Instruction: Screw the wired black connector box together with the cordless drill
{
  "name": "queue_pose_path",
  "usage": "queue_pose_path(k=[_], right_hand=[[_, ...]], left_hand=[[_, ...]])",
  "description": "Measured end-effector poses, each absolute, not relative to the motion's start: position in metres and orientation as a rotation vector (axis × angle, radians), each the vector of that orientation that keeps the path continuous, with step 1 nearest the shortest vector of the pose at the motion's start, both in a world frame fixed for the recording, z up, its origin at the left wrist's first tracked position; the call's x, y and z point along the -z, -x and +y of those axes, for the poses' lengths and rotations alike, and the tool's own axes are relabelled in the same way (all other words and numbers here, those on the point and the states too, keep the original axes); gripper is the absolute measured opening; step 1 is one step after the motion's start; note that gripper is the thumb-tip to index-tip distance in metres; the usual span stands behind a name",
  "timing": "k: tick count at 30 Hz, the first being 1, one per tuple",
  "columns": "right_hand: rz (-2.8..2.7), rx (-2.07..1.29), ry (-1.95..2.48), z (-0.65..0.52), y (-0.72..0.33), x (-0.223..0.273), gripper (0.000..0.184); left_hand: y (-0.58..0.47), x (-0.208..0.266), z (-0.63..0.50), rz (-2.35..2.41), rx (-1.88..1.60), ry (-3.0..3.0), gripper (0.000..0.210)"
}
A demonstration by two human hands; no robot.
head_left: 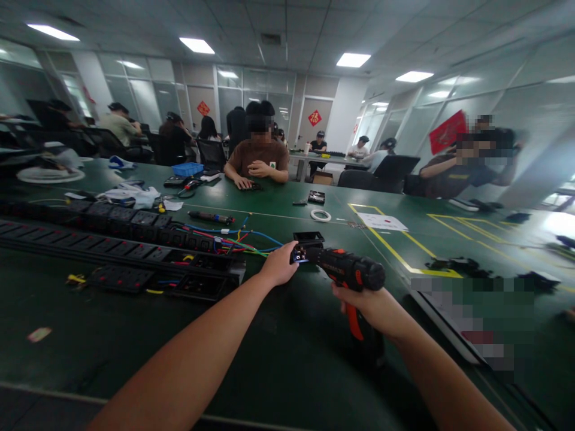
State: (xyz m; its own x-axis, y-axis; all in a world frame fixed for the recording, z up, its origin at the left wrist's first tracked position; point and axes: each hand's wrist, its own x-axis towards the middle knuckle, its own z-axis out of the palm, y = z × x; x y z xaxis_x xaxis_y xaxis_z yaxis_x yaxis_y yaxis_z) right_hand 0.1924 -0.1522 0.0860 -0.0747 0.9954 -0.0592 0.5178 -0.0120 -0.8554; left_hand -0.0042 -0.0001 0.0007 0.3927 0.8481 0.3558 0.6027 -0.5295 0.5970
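My right hand is wrapped round the grip of a black and orange cordless drill, its nose pointing left. The drill's tip meets or comes very near a small black and blue wired module. Fingers of my left hand grip that module; its far side is hidden. Coloured wires run left from it to a long black power strip with rows of sockets. Just behind the module lies a black rectangular frame.
A white ring of tape, a black screwdriver-like tool and a blue bin are on the green table. Yellow tape outlines and black parts lie right. A person sits opposite, hands over a small dark part.
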Motion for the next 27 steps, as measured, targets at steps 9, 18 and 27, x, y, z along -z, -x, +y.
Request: queue_pose_path(k=[9, 18, 27], right_hand=[[-1.64, -1.009, 1.553, -0.1516, -0.1923, -0.0849, 0.025], [-1.593, -1.019, 1.572, -0.1528, -0.1886, -0.0876, 0.028], [-1.537, -1.091, 1.555, -0.1545, -0.1895, -0.0888, 0.037]], left_hand=[[0.0056, -0.001, -0.0007, 1.25, -0.91, -2.278, 0.069], [0.0068, 0.0009, 0.0009, 1.233, -0.925, -2.268, 0.069], [0.0061, -0.0037, -0.0022, 1.255, -0.902, -2.246, 0.07]])
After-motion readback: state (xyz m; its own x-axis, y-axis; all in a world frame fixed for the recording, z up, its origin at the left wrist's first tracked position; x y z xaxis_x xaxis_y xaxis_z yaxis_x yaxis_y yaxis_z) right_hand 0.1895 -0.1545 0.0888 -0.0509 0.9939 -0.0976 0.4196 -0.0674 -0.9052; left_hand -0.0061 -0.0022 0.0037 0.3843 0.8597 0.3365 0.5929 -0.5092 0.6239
